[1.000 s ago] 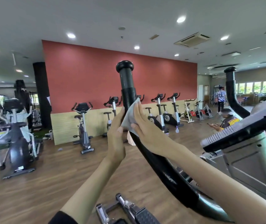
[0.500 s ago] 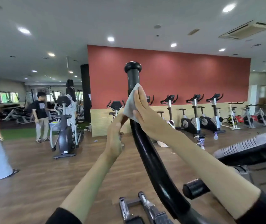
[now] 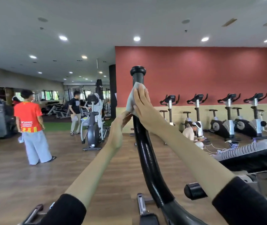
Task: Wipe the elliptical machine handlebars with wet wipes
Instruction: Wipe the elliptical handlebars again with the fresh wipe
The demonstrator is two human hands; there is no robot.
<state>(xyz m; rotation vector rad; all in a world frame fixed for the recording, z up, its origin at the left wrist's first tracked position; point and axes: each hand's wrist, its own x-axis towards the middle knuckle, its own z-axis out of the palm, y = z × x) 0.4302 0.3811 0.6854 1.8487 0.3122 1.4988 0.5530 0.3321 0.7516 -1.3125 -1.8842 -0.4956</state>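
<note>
Far left: a person in a red shirt (image 3: 28,117) stands on the wood floor. Farther back, a person in a black shirt (image 3: 75,111) stands beside another elliptical (image 3: 93,124).
Left hand (image 3: 119,132): reaches up just left of the bar. Its fingers (image 3: 126,115) lie fairly straight with the tips at the wipe's lower edge. Whether they pinch the wipe I cannot tell.
Wet wipe (image 3: 131,101): one pale sheet, laid on the upper part of the bar just under its knobbed top. It looks light, limp and damp, so it is likely to bunch or slide. It is best taken flat under the palm or wrapped round the tube.
Handlebar (image 3: 143,143): one long black tube, centre frame, curving up from the bottom edge. It looks stiff, glossy and probably slick when wet. As a moving arm it may swing if pushed, so steady it below the wipe.
Right hand (image 3: 143,109): open, with straight fingers (image 3: 140,96) pressing the wipe against the bar and gripping nothing.
Short grip (image 3: 192,190): one black stub low on the right, not touched.
Right background: a seated person (image 3: 192,132) on the floor, and four upright exercise bikes (image 3: 228,120) along the red wall.
Far right: the machine's console edge (image 3: 251,153).
Count: two hands, one wipe, one long handlebar in view, one stub grip, four upright bikes, three bystanders.
</note>
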